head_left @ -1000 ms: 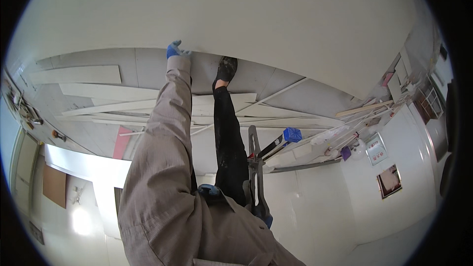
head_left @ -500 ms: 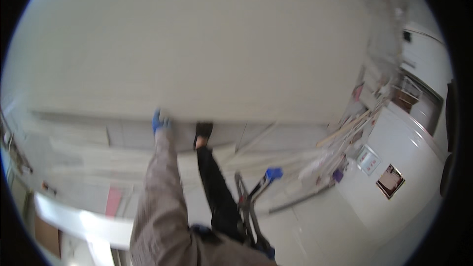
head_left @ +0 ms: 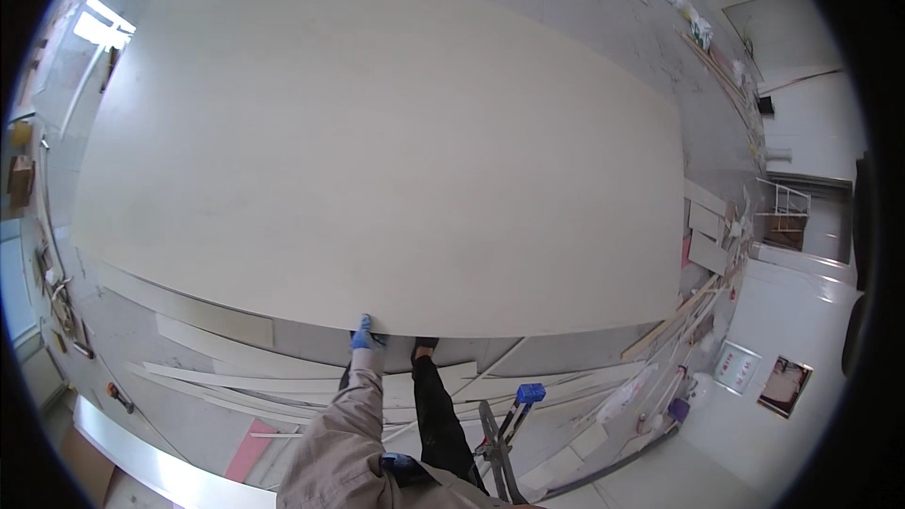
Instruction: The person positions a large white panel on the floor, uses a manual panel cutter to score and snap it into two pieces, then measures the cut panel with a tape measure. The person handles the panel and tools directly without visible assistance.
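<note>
A very large pale cream board (head_left: 396, 160) fills most of the head view, its near edge running across in front of my feet. My left hand (head_left: 367, 335), in a blue glove and a grey-brown sleeve, is closed on that near edge. The thumb lies over the top face; the other fingers are largely hidden. Of my right hand nothing shows. Just right of the left arm are my dark-trousered leg (head_left: 436, 415) and black shoe (head_left: 427, 343). Beyond the leg stands a dark folding-looking frame (head_left: 498, 448) with a blue block (head_left: 531, 393) on its upper end.
Long pale strips (head_left: 226, 382) lie on the floor between the board and me. More offcuts (head_left: 707, 226) and wooden strips (head_left: 674, 316) lie by the board's right end. A pink piece (head_left: 247, 450) is at lower left. White wall panels (head_left: 792, 320) stand at right.
The view has shifted and sharpened: the board's near edge and my left hand now appear lower in the picture, and its far edge has come into sight. The left hand stays on the edge.
</note>
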A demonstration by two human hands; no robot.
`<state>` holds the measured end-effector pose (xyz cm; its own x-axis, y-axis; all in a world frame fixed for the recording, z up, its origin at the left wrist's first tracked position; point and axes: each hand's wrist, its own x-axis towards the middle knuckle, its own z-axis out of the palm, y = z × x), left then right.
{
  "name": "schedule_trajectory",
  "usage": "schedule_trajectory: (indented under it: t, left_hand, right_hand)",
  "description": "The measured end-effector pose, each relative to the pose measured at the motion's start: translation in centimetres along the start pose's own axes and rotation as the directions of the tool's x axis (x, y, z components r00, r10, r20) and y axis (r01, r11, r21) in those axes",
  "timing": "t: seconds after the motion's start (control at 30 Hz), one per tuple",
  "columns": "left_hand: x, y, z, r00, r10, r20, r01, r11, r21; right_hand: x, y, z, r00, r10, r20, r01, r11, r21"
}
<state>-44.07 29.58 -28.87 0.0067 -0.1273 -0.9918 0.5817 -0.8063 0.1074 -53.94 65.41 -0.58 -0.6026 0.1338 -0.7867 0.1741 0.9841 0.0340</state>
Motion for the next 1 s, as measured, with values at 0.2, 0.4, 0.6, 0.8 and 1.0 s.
schedule_trajectory:
  t: [0.2, 0.4, 0.6, 0.8, 1.0]
  left_hand:
    - [-18.2, 5.4, 7.5, 0.949, -0.176, 0.26, 0.142, 0.979, 0.146]
    - [-29.6, 10.1, 15.9, 0.935, 0.009, 0.356, -0.217, 0.807, 0.549]
    - [-37.5, 11.5, 26.6, 0.893, 0.125, 0.431, -0.365, 0.761, 0.537]
    - [-48.8, 14.3, 39.3, 0.864, 0.156, 0.479, -0.435, 0.711, 0.553]
    - [-51.8, 18.4, 50.1, 0.848, 0.207, 0.488, -0.481, 0.688, 0.544]
  right_hand:
    - [-6.1, -0.8, -3.8, 1.0, -0.024, -0.008, 0.024, 0.998, 0.065]
    - [-9.7, -0.5, -7.8, 0.999, -0.031, -0.018, 0.034, 0.987, 0.159]
    - [-6.1, -6.6, -12.2, 0.999, -0.035, -0.013, 0.038, 0.957, 0.288]
    - [-0.2, -15.5, -23.2, 0.996, -0.084, -0.003, 0.08, 0.928, 0.363]
    - [6.3, -18.2, -32.3, 0.991, -0.103, -0.09, 0.13, 0.911, 0.391]
